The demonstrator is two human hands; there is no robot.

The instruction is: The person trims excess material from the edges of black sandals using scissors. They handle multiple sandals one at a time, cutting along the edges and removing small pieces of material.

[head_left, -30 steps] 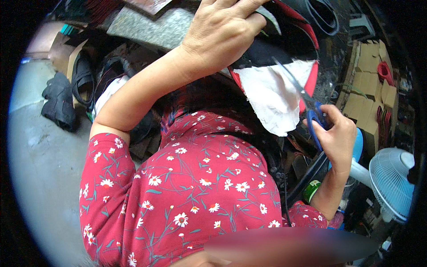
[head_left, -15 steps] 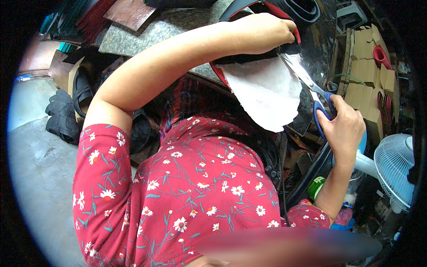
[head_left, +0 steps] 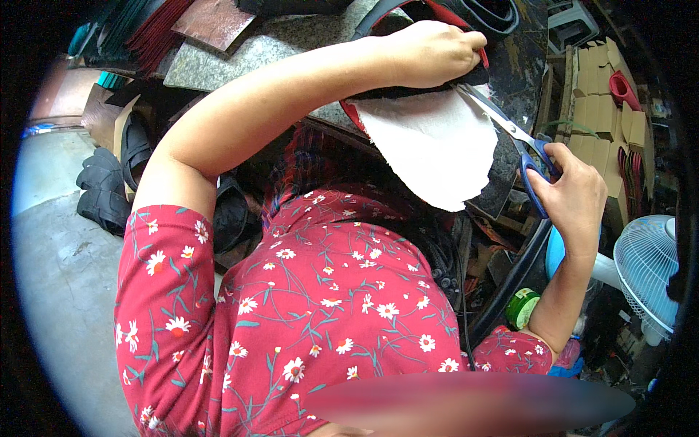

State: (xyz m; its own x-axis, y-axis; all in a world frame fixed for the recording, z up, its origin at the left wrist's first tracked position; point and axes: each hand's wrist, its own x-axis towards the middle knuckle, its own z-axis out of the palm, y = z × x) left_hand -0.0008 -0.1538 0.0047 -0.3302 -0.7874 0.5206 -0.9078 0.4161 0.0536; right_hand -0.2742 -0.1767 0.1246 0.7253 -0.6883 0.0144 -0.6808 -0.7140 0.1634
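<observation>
My right hand (head_left: 571, 191) has its thumb and fingers in the blue handles of a pair of scissors (head_left: 518, 134). The slim metal blades point up and left, their tips at the border between a white cloth piece (head_left: 433, 142) and the black material above it. My left hand (head_left: 440, 54), closed with fingers curled down, grips a black piece with red edging (head_left: 482, 73). From this piece the white cloth hangs toward me, its lower edge ragged. My left wrist and hand cover much of the black piece.
A grey stone slab (head_left: 211, 62) lies on the dark bench, with a brown sheet (head_left: 211, 22) on it. Black shoes (head_left: 102, 189) stand on the floor at left. Cardboard boxes (head_left: 597, 109) are stacked at right, above a white fan (head_left: 644, 266). A green container (head_left: 522, 307) sits by my right forearm.
My right hand and the scissors handles have shifted slightly right and up. The white cloth has shifted a little, and my left hand keeps its hold on the black piece.
</observation>
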